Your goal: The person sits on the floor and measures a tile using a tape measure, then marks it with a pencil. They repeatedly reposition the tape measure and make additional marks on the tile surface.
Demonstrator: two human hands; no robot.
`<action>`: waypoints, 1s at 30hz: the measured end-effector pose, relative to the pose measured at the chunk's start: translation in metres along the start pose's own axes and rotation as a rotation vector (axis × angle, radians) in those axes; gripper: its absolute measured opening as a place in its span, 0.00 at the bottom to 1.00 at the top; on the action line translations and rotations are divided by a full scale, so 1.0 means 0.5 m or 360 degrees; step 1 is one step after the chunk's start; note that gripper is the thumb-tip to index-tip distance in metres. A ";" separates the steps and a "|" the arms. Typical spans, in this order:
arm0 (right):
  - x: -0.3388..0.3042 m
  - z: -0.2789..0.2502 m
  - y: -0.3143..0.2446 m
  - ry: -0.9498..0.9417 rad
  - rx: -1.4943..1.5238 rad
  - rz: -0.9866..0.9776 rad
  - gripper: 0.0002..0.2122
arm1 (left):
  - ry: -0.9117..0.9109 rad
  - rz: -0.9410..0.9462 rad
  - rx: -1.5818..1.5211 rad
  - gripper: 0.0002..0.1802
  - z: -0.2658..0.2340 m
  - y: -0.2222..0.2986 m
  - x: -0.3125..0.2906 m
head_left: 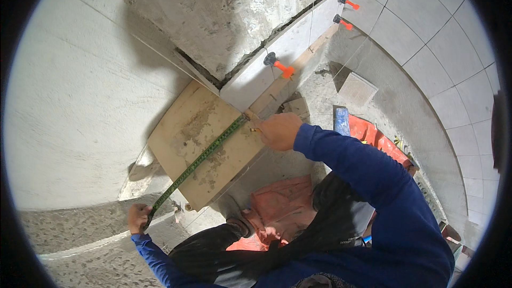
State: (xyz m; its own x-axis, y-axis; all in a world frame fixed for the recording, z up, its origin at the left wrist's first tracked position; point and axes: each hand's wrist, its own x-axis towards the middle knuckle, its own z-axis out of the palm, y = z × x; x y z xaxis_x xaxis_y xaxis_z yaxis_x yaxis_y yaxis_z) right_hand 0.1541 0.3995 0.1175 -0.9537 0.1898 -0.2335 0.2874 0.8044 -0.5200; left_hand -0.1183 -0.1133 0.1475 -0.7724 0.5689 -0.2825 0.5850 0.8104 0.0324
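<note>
A green measuring tape runs diagonally across the back of a beige tile that leans against the wall. My left hand grips the lower end of the tape near the tile's bottom corner. My right hand pinches the upper end of the tape at the tile's top right edge, next to a wooden strip. Both arms wear blue sleeves.
White wall tiles carry orange-and-black levelling clips along their edges. Bare rough cement wall is above. Orange cloth and an orange bag lie on the dusty floor, beside a notched trowel and a blue tool.
</note>
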 end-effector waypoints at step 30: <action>-0.064 -0.027 0.023 0.0042 -0.0212 0.0053 0.13 | 0.0417 0.0140 0.0052 0.15 0.038 -0.019 0.013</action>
State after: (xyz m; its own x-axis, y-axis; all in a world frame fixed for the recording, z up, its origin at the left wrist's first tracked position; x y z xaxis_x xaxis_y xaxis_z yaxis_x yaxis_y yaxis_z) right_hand 0.1868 0.4102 0.1301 -0.9464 0.2308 -0.2260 0.3060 0.8648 -0.3981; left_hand -0.1241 -0.1199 0.1271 -0.7533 0.6573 -0.0220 0.6572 0.7536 0.0137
